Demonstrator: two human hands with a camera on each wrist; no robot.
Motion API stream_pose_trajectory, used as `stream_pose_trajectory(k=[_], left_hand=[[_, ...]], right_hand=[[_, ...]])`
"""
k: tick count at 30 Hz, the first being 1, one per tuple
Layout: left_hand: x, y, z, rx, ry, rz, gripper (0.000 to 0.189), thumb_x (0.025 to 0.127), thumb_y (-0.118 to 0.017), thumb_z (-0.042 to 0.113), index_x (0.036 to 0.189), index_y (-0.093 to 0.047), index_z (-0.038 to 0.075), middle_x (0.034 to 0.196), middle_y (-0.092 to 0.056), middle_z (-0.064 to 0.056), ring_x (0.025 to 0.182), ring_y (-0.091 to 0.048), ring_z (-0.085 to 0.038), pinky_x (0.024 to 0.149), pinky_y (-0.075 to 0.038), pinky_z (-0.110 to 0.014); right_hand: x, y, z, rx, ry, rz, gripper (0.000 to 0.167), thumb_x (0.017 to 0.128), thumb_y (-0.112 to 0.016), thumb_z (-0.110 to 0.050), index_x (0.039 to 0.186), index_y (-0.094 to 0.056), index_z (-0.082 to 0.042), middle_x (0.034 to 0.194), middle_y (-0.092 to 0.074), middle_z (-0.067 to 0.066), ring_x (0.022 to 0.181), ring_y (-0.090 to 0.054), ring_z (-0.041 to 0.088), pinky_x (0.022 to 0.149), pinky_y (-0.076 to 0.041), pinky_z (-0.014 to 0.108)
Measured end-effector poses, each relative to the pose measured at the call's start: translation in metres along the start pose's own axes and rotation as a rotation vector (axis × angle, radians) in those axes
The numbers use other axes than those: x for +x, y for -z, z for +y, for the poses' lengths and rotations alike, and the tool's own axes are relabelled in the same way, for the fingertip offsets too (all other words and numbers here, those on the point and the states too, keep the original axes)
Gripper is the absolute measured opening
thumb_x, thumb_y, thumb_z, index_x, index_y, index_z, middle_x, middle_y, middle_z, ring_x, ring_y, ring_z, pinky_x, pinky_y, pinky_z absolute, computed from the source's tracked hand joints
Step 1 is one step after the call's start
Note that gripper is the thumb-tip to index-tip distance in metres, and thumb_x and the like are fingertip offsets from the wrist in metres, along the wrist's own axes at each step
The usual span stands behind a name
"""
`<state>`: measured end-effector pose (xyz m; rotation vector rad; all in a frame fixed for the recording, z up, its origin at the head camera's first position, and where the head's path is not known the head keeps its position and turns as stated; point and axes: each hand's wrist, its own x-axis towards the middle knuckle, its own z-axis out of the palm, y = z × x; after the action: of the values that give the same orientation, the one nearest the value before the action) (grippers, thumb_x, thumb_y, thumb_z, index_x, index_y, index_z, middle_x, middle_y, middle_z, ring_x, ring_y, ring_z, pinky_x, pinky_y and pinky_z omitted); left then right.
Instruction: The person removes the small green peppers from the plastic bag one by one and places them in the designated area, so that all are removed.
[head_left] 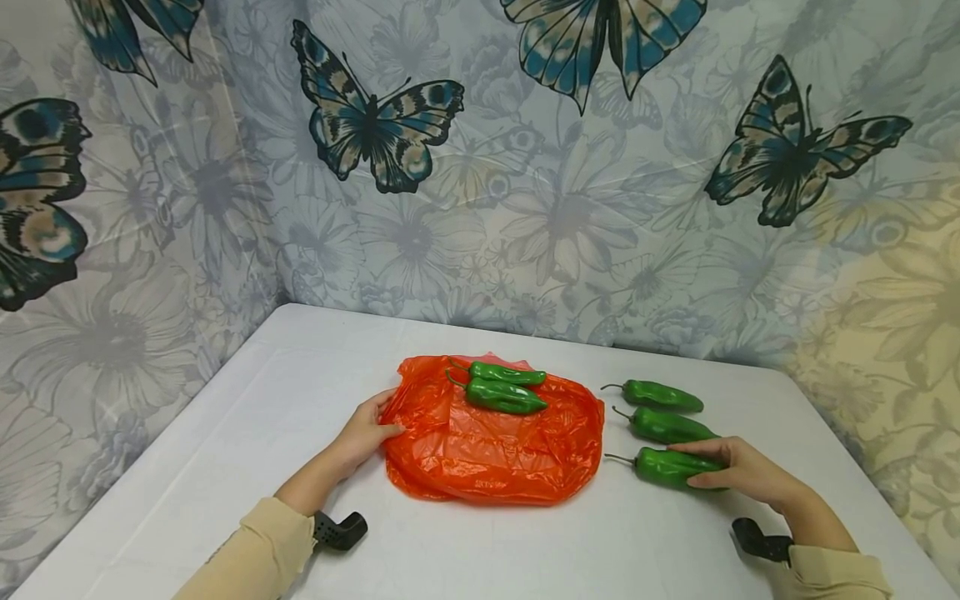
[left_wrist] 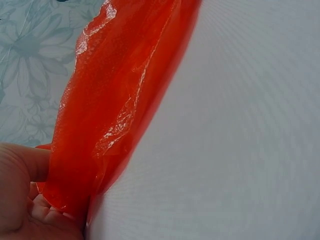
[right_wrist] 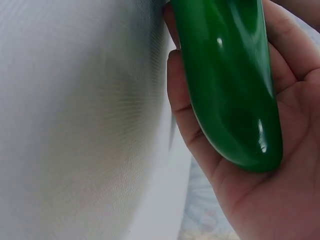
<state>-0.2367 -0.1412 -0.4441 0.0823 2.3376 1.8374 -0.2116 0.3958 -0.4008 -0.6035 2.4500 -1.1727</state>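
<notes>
A red-orange plastic bag [head_left: 487, 462] lies flat on the white table, with two green peppers [head_left: 506, 395] on its upper part. My left hand [head_left: 365, 433] pinches the bag's left edge; in the left wrist view the thumb [left_wrist: 37, 162] lies over the film, the fingers behind it. At the right, my right hand [head_left: 750, 475] holds the nearest green pepper [head_left: 663, 467] of a column of three. Its rounded end lies against the palm in the right wrist view, the fingers curled round it. The other two peppers, a middle one [head_left: 667, 426] and a far one [head_left: 663, 395], lie just beyond.
The white table [head_left: 517, 554] meets a butterfly-patterned cloth backdrop [head_left: 562, 217] at the back and sides. Black wrist cameras are strapped to both forearms, the left one [head_left: 341, 531] and the right one [head_left: 759, 540], close above the table.
</notes>
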Motion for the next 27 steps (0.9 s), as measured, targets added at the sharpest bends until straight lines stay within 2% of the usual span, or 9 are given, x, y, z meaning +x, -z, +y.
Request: stream_pose_trajectory(k=[15, 27], left_hand=[[-0.0001, 0.0000, 0.0006, -0.002, 0.004, -0.004, 0.064, 0.084, -0.054, -0.006, 0.143, -0.029, -0.001, 0.146, -0.036, -0.022, 0.132, -0.038, -0.034, 0.107, -0.037, -0.045], [-0.0007, 0.0007, 0.0013, -0.010, 0.000, -0.016, 0.063, 0.085, -0.054, -0.005, 0.143, -0.029, -0.001, 0.146, -0.035, -0.022, 0.132, -0.038, -0.034, 0.107, -0.037, -0.045]], right_hand=[[-0.0006, 0.0026, -0.0067, -0.023, -0.055, -0.043, 0.053, 0.083, -0.067, -0.017, 0.128, -0.051, 0.008, 0.118, -0.051, -0.033, 0.105, -0.038, -0.024, 0.079, -0.042, 0.007], [-0.0008, 0.0035, -0.0059, -0.036, 0.004, -0.063, 0.053, 0.084, -0.066, -0.015, 0.127, -0.050, 0.011, 0.116, -0.049, -0.038, 0.106, -0.036, -0.025, 0.080, -0.041, 0.006]])
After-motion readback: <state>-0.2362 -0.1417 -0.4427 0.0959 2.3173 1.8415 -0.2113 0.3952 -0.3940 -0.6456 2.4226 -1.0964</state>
